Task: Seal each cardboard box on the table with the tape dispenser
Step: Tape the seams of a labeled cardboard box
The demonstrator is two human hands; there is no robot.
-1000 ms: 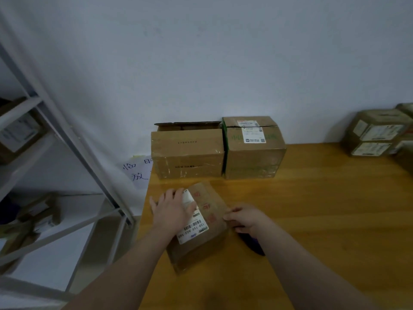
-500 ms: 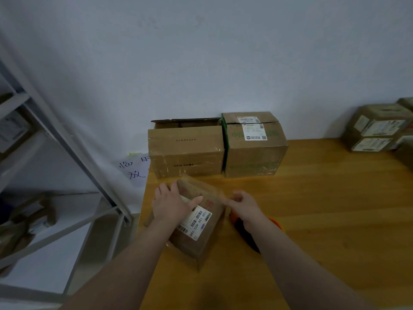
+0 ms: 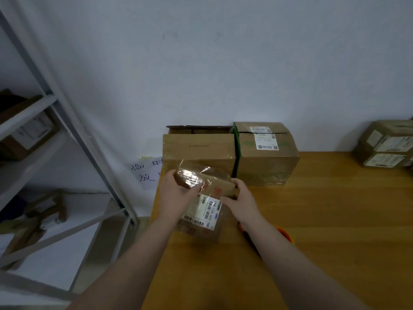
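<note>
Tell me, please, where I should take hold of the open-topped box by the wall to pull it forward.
Probably its free left side and open front rim, coming from the front-left: the open-topped box sits against the green-taped box on its right, with the wall behind.

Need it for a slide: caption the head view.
Left hand and right hand grip a small brown tape-wrapped cardboard box at the wooden table; orange tape dispenser lies nearby.
</note>
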